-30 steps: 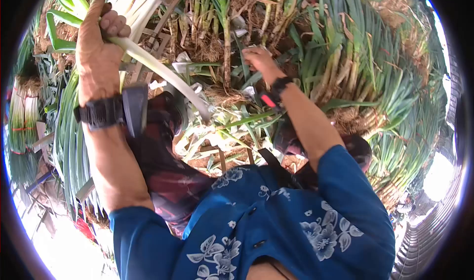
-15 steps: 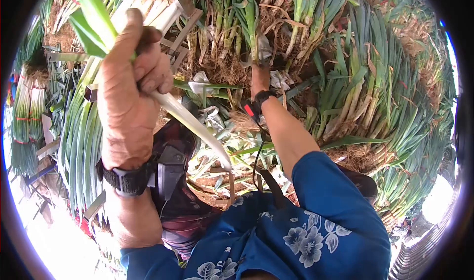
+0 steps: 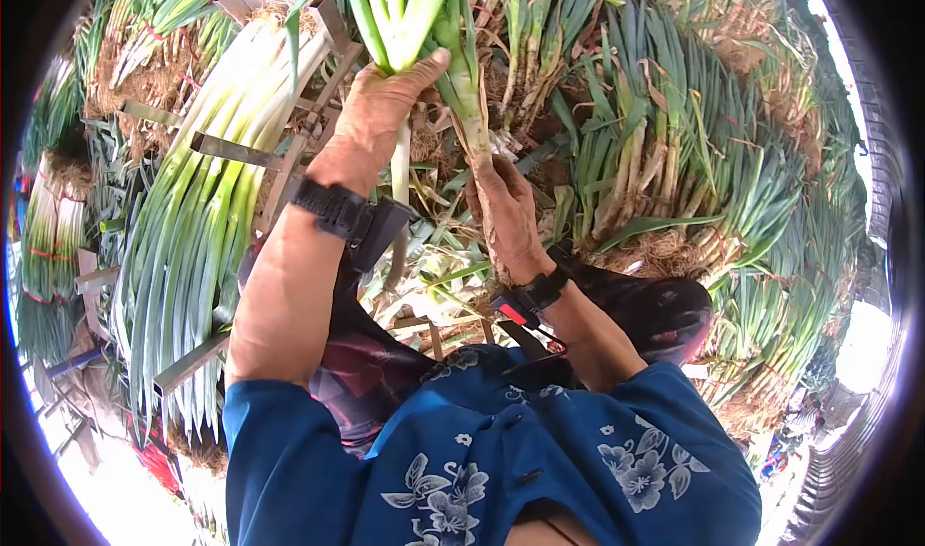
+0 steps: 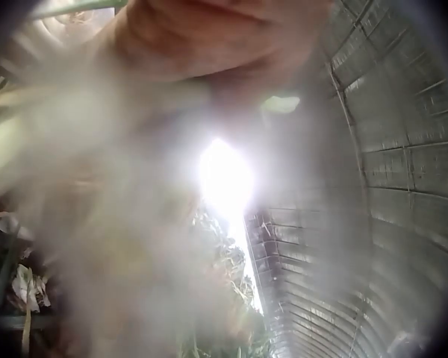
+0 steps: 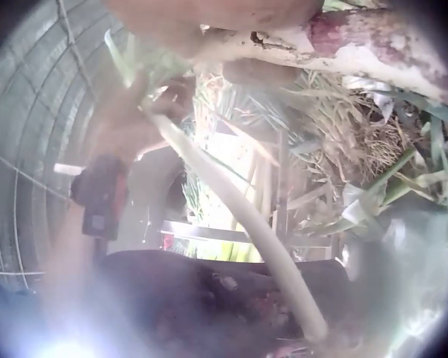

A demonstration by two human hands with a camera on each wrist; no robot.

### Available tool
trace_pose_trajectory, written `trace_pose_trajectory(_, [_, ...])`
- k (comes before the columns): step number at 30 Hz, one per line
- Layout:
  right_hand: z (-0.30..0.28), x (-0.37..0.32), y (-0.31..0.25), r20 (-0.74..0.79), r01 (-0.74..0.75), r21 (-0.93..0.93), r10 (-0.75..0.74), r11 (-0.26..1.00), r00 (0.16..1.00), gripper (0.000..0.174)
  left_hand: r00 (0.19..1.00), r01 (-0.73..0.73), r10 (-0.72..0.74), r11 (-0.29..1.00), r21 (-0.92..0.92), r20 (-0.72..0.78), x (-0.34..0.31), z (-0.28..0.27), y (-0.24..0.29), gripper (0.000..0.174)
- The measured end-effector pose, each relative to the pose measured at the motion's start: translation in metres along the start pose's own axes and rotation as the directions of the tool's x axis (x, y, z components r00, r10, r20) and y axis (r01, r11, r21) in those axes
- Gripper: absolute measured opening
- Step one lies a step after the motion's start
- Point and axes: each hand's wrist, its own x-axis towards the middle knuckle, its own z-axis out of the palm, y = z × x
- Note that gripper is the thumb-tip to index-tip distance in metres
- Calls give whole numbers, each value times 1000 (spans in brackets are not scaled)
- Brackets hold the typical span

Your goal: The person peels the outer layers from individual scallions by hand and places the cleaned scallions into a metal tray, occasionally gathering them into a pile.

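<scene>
My left hand (image 3: 376,107) grips a clean green onion (image 3: 401,170) just below its bright leaves, the smooth white stalk hanging down over my lap. In the right wrist view this pale stalk (image 5: 246,212) slants down from the left hand (image 5: 134,123). My right hand (image 3: 506,213) holds a second green onion (image 3: 470,112) by its lower stalk, which is wrapped in brown, dirty outer skin. Its leaves stand up beside the left hand's thumb. The right wrist view shows the flaking, reddish skin of this stalk (image 5: 358,45) up close. The left wrist view is mostly glare and blur.
A metal rack (image 3: 231,151) at the left carries a stack of clean green onions (image 3: 207,209). Unpeeled bunches (image 3: 665,141) lie along the right and back. Peeled leaf scraps (image 3: 424,276) litter the ground between the knees.
My right hand reached into the back pile and has come back toward me holding an unpeeled green onion. My left hand has shifted right with the clean one, bringing the two side by side.
</scene>
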Motion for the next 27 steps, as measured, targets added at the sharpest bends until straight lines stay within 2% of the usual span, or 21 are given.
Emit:
trace_pose_trajectory(2, [3, -8, -12, 34, 72, -17, -71, 997, 997, 31, 996, -23, 22, 1000, 19, 85, -3, 5, -4, 32])
trace_pose_trajectory(4, [9, -12, -26, 12, 53, 7, -53, 999, 999, 31, 983, -72, 73, 997, -11, 166, -5, 12, -9, 26])
trace_pose_trajectory(7, [15, -12, -32, -10, 2, 82, -1, 997, 1000, 31, 976, -175, 174, 985, -7, 131, -2, 18, -11, 26])
trace_pose_trajectory(8, [19, -14, -36, -18, -32, 127, 35, 991, 999, 31, 964, -233, 239, 970, -62, 119, -1, 21, -12, 29])
trace_pose_trajectory(11, [27, -13, -38, -15, -129, 266, 138, 955, 990, 29, 941, -338, 336, 938, -79, -42, 4, 32, -16, 22])
trace_pose_trajectory(12, [31, -14, -40, -8, -174, 324, 187, 930, 982, 29, 921, -389, 384, 917, -91, -70, 5, 34, -17, 18])
trace_pose_trajectory(14, [40, -14, -43, 24, -284, 430, 303, 857, 953, 26, 908, -367, 400, 901, 230, -121, 1, 33, -12, 18])
trace_pose_trajectory(15, [44, -13, -46, 45, -306, 462, 323, 832, 945, 26, 899, -336, 414, 861, 382, -141, -2, 34, -8, 18])
trace_pose_trajectory(16, [47, -12, -49, 65, -328, 494, 341, 806, 938, 25, 868, -366, 477, 803, 470, -138, -2, 35, -9, 22])
trace_pose_trajectory(19, [43, -1, -55, 140, -380, 630, 382, 677, 913, 22, 909, -384, 411, 889, 248, -66, 0, 34, -16, 24])
trace_pose_trajectory(21, [15, 24, -42, 187, -388, 746, 390, 541, 902, 24, 950, -288, 312, 840, 461, 25, -14, 33, -12, 21])
trace_pose_trajectory(22, [-3, 44, -32, 196, -403, 778, 423, 483, 885, 26, 899, -427, 437, 847, 318, 43, 1, 30, -42, 16])
trace_pose_trajectory(23, [-29, 58, -11, 212, -342, 601, 268, 722, 940, 28, 914, -400, 406, 893, 204, 15, -5, 25, -38, 14])
trace_pose_trajectory(24, [-44, 59, -6, -37, -227, 476, 278, 849, 960, 22, 928, -372, 373, 924, 88, -1, -15, 20, -26, 13])
trace_pose_trajectory(25, [-66, 66, 2, -241, -238, 309, 318, 921, 917, 23, 939, -344, 344, 939, -27, -4, -21, 14, -11, 11])
trace_pose_trajectory(26, [-91, 66, 12, -401, -316, 174, 361, 932, 842, 23, 955, -293, 293, 956, 17, -44, -24, -1, 3, 12])
trace_pose_trajectory(27, [-112, 62, 16, -499, -381, 117, 386, 917, 775, 24, 966, -239, 243, 970, 55, -90, -23, -16, 15, 15])
